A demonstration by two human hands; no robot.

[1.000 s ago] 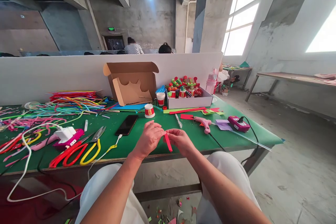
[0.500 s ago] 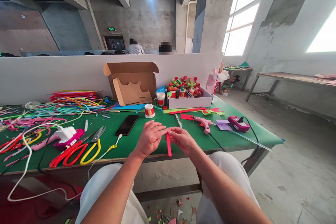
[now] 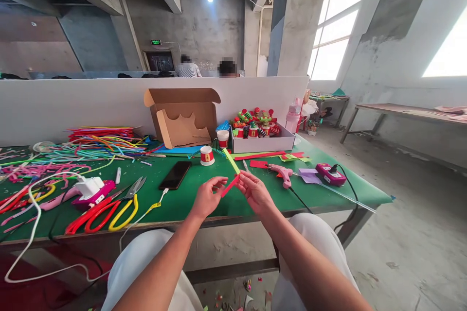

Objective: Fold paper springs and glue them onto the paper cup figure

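Note:
My right hand [image 3: 254, 193] pinches a red paper strip [image 3: 229, 186] and a yellow-green paper strip [image 3: 231, 161] where they meet at an angle. The green strip points up and away; the red one slopes down toward my left hand [image 3: 208, 197]. That hand's fingers are parted and loosely bent beside the red strip's lower end, seemingly without gripping it. Beyond my hands stands an upturned red and white paper cup [image 3: 207, 156] with green coiled pieces at its sides. A white pen [image 3: 245, 165] lies partly behind my right hand.
On the right are a pink glue gun [image 3: 280, 174] and a purple power socket [image 3: 331, 175]. A phone [image 3: 175, 175] and scissors [image 3: 126, 204] lie left. Behind stand a white box [image 3: 262, 144] of decorated cups, an opened cardboard box [image 3: 184, 119] and bundled pipe cleaners [image 3: 102, 143].
The strip end that hung straight down has swung to a slant, and the green strip now shows above it. My left hand has drawn back from the right, its fingers parting.

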